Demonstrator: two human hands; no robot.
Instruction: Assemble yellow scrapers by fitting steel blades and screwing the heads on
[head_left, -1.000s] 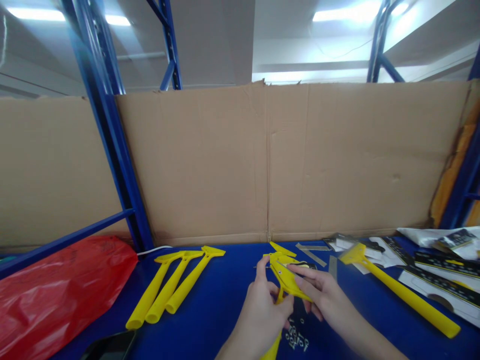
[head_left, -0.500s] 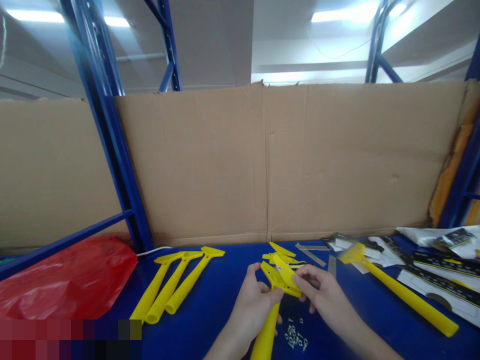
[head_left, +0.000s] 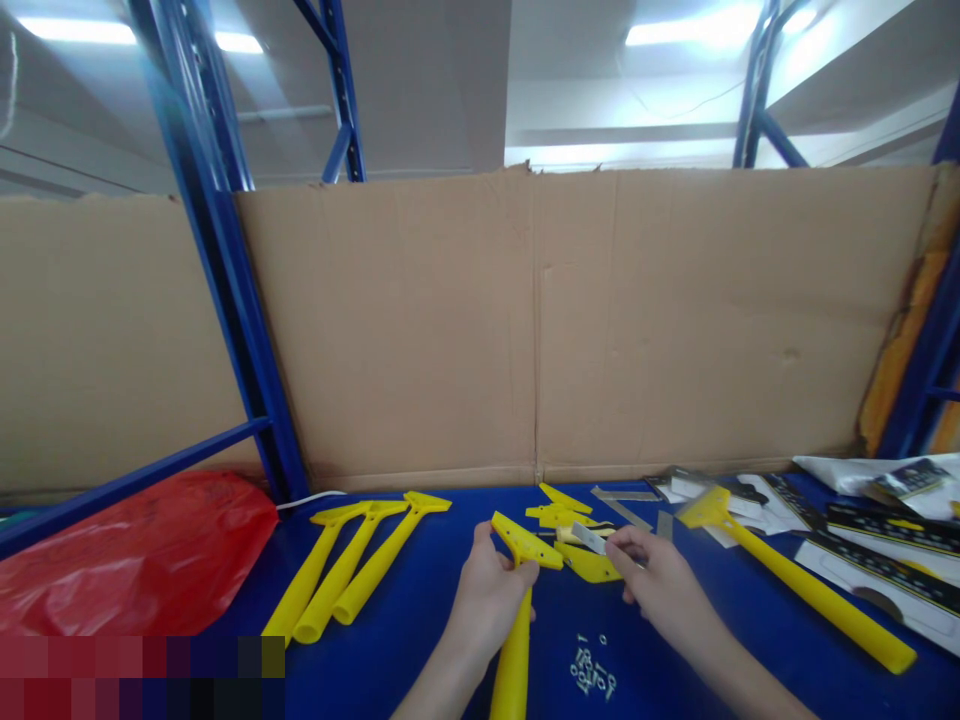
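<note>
My left hand (head_left: 489, 592) is closed around the neck of a yellow scraper handle (head_left: 512, 655), whose wide head with small holes points up and away. My right hand (head_left: 660, 580) pinches a small flat metal blade (head_left: 589, 538) just right of that head, apart from it. Under the blade, a loose yellow cover plate (head_left: 592, 565) lies on the blue table. More yellow plates (head_left: 561, 506) are behind it, beside a thin tool partly hidden by the blade. A scatter of small screws and nuts (head_left: 591, 672) lies between my forearms.
Several yellow scraper handles (head_left: 375, 570) lie at the left, near a red plastic bag (head_left: 150, 550). To the right are metal strips (head_left: 630, 497), a scraper with a long handle (head_left: 817, 595) and black-and-white packaging (head_left: 885, 570). A cardboard wall (head_left: 420, 330) closes the back between blue posts.
My right hand has let go of the yellow cover plate, which now lies on the table, and holds a metal blade instead. The scraper in my left hand has shifted slightly left.
</note>
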